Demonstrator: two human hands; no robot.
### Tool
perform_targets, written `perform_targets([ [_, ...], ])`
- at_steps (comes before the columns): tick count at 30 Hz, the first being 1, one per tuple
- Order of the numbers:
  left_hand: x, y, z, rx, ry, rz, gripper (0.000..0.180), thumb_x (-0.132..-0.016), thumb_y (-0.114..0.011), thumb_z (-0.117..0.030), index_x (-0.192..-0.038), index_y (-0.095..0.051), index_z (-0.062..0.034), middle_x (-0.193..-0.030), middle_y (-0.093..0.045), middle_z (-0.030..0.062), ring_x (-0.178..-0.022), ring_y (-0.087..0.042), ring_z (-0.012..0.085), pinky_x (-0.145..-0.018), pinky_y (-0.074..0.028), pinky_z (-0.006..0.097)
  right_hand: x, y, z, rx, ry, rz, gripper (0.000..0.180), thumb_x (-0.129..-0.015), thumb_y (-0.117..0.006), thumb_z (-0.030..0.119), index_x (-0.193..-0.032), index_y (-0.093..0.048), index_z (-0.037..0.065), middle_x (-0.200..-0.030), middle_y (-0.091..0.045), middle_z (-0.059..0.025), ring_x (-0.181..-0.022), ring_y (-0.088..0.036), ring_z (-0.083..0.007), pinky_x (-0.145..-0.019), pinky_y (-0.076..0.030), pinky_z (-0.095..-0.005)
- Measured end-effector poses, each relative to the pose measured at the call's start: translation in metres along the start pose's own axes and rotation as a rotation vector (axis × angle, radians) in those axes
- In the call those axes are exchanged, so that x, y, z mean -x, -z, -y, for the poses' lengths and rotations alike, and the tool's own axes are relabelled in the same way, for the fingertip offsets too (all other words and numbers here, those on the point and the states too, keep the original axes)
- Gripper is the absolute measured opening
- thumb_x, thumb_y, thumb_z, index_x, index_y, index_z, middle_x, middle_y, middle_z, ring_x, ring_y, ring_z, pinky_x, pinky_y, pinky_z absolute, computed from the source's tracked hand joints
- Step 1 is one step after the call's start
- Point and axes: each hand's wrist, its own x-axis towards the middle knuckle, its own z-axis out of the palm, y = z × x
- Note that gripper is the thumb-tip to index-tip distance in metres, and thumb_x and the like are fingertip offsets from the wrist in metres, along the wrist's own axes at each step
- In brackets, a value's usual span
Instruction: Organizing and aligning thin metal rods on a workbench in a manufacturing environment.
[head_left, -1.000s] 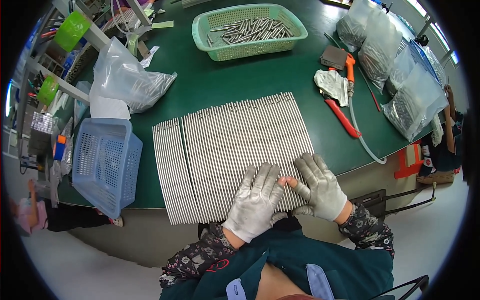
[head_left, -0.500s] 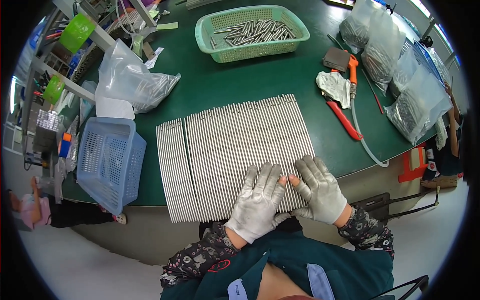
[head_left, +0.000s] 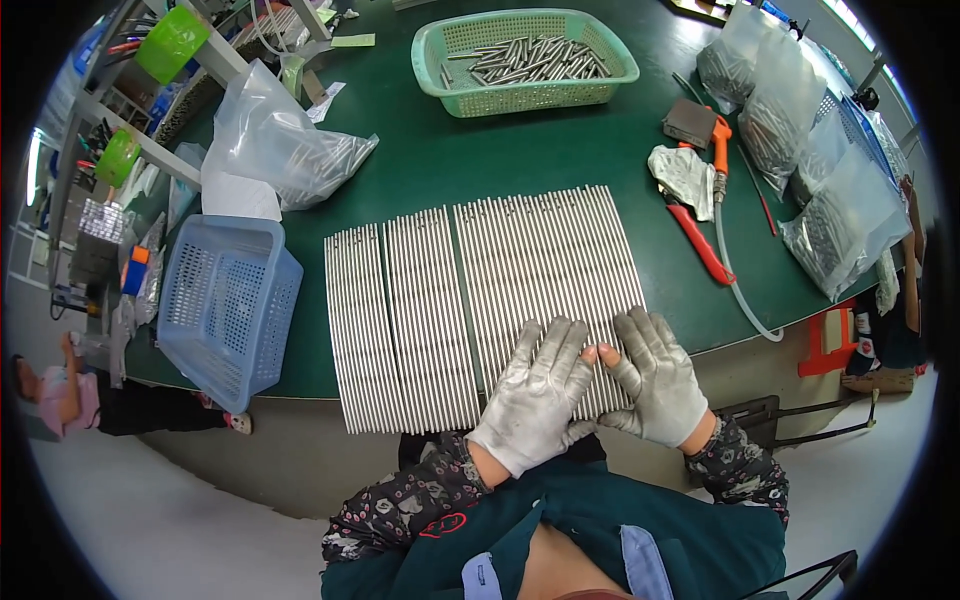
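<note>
**Rod mat on the worktop — both hands flat on it**

Item: a mat of thin metal rods, laid side by side in tight parallel rows across the green worktop, its near ends overhanging the edge toward you. Condition: rows look straight and even; narrow gaps split the mat into a few blocks.

Your left hand and right hand, both in grey-white gloves, lie open and flat — fingers spread, gripping nothing — pressed on the mat's 5 o'clock corner, thumbs nearly touching.

Progress, as a judgement: most of the laying-out appears done. More loose rods sit in the green basket at 12 o'clock, and in clear bags at 2 o'clock.

Also present: blue basket at 9 o'clock.
</note>
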Motion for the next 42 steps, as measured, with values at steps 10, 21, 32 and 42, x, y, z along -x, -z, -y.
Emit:
perform_targets([
  [10,-0.009,-0.005,0.003,0.013,-0.007,-0.089,0.081,-0.068,-0.068,-0.051,-0.128,-0.048,-0.0001,-0.138,-0.042,0.0175,-0.133,-0.034,0.0325,-0.114,-0.021,0.047,-0.007,0.003,-0.005,-0.008,0.016,-0.057,0.076,-0.085,-0.041,0.064,-0.143,-0.030,0.017,-0.130,-0.045,-0.0259,-0.121,-0.043,-0.0448,-0.102,-0.034,-0.0562],
  [21,-0.005,-0.026,0.002,0.217,-0.110,-0.130,0.092,-0.073,-0.061,-0.055,-0.137,-0.037,0.0064,-0.149,-0.022,0.0262,-0.143,-0.013,0.0361,-0.117,-0.006,0.047,-0.005,0.033,-0.026,-0.114,-0.028,0.089,0.083,-0.084,-0.043,0.068,-0.138,-0.041,0.006,-0.141,-0.035,-0.0284,-0.132,-0.030,-0.0473,-0.108,-0.026,-0.0525],
  [32,0.003,0.012,0.060,0.103,0.231,-0.034,0.090,-0.079,-0.055,-0.057,-0.142,-0.030,0.0022,-0.151,-0.019,0.0226,-0.144,-0.009,0.0321,-0.117,-0.001,0.048,-0.069,-0.001,-0.054,0.111,-0.081,0.104,0.078,-0.089,-0.035,0.064,-0.138,-0.040,0.003,-0.148,-0.029,-0.0219,-0.139,-0.021,-0.0400,-0.113,-0.016,-0.0510],
  [42,0.003,0.011,0.060,0.075,0.217,-0.044,0.087,-0.081,-0.054,-0.055,-0.143,-0.029,0.0011,-0.152,-0.020,0.0215,-0.144,-0.010,0.0324,-0.117,-0.001,0.047,-0.069,-0.005,-0.056,0.125,-0.068,0.086,0.075,-0.089,-0.038,0.060,-0.139,-0.040,0.004,-0.148,-0.031,-0.0209,-0.139,-0.022,-0.0385,-0.113,-0.016,-0.0501],
])
